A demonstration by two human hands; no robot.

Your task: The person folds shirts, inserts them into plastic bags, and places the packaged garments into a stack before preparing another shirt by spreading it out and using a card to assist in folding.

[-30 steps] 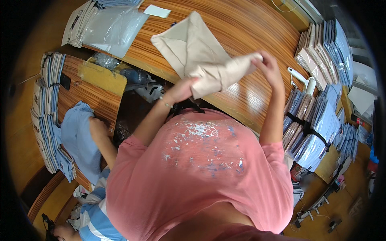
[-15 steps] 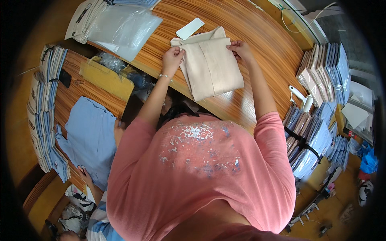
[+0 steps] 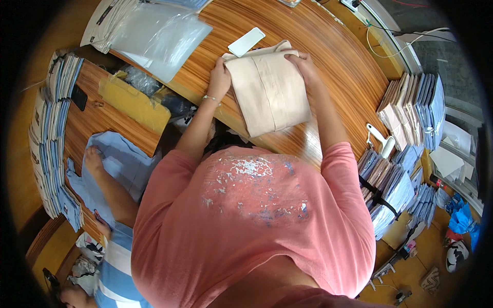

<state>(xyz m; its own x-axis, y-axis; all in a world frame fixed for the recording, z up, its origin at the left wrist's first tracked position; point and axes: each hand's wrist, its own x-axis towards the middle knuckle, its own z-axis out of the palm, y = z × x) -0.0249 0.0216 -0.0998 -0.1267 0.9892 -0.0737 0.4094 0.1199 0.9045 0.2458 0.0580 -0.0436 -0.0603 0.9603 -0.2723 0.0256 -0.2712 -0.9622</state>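
Note:
A folded beige shirt (image 3: 269, 95) lies on the striped wooden table in front of me, with a seam line running down its middle. My left hand (image 3: 220, 79) is closed on its upper left edge; the fingertips are partly hidden behind the cloth. At the upper right corner, my right hand (image 3: 304, 68) grips the cloth with the thumb on top and the other fingers behind. A loose strip of the same fabric sticks out past the far edge. Just beyond it rests a white card-like piece (image 3: 246, 42) with rounded corners.
Clear plastic bags (image 3: 159, 38) lie at the far left. On the left side table, a co-worker's hand (image 3: 93, 159) presses a blue shirt (image 3: 120, 161) beside stacked packed shirts (image 3: 47, 138). More bagged shirts (image 3: 405, 108) stand at right, near a white-handled tool (image 3: 381, 138).
My fingers have shifted from pinching the shirt's upper corners to a fuller hold around its sides. Less cloth shows behind the far edge. The co-worker's arm has reached over the blue shirt.

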